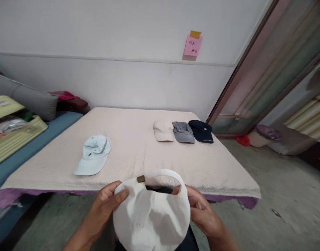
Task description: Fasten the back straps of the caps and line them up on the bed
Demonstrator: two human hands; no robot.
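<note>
So I've got a white baseball cap (pixel 151 219) between my two hands, right at the near edge of the cream cover (pixel 133 130), with its strap opening on the side away from me. My left hand (pixel 107 198) is pinching the rim, thumb on the outside and fingers curled behind, and the little metal buckle (pixel 141 179) is just beyond that thumb. My right hand (pixel 204 212) is closed on the other side by the strap end (pixel 181 178), a fingertip showing in the opening. Past my left hand there's a pale blue cap (pixel 94 155) lying on the cover, brim towards me. Farther out, ahead of my right hand, a cream cap (pixel 163 131), a grey cap (pixel 184 132) and a navy cap (pixel 201 131) sit in a tight row, brims my way too.
</note>
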